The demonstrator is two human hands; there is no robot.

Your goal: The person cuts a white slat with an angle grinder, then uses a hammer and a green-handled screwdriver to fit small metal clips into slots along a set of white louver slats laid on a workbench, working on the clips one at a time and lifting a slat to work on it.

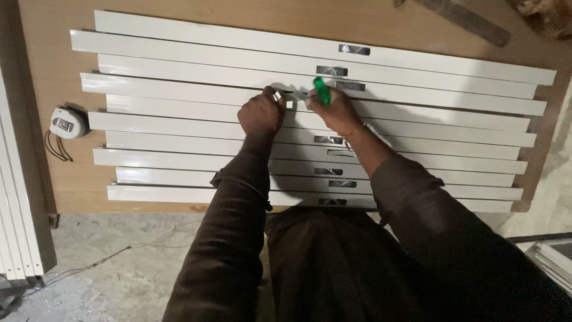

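Several long white metal strips lie side by side across a wooden board, most with a small dark slot near the middle. My left hand pinches a small silvery metal piece against one strip. My right hand grips a screwdriver with a green handle, its tip pointing left toward that piece. Both hands meet over the fourth strip from the far side. Dark brown sleeves cover my arms.
A white tape measure with a dark cord lies on the board at the left. More white strips lean at the left edge. A grey metal bar lies at the top right. A thin wire crosses the concrete floor.
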